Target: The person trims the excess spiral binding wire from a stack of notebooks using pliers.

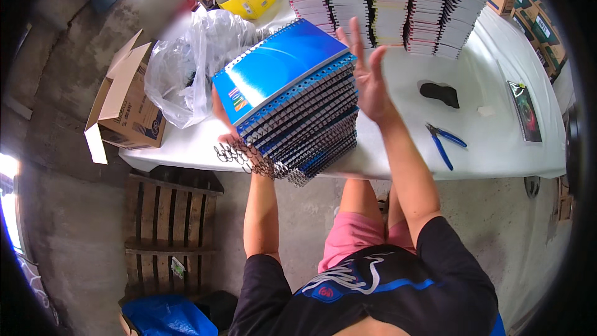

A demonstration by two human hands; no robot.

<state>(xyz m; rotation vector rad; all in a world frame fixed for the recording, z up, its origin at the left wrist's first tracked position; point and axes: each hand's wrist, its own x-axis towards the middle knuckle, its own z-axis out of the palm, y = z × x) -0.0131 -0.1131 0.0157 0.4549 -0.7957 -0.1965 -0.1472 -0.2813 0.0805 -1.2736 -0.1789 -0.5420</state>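
A tall stack of spiral notebooks (298, 112) stands near the table's front edge, the top one with a shiny blue cover (286, 62). Long wire coils (242, 154) stick out loosely from the stack's lower left side. Against that left side is my left hand (221, 112), its fingers mostly hidden by the notebooks and coils. My right hand (370, 84) is raised at the stack's right side, fingers spread and nothing in it. Blue-handled pliers (445, 142) lie on the table to the right, with a small black pouch-like item (440, 94) behind them.
Several tall notebook stacks (388, 9) line the table's back. Left of me are a clear plastic bag (193, 56), an open cardboard box (134, 109) and a yellow box (249, 1). A dark-covered booklet (525, 112) lies far right. A wooden pallet (171, 224) is on the floor.
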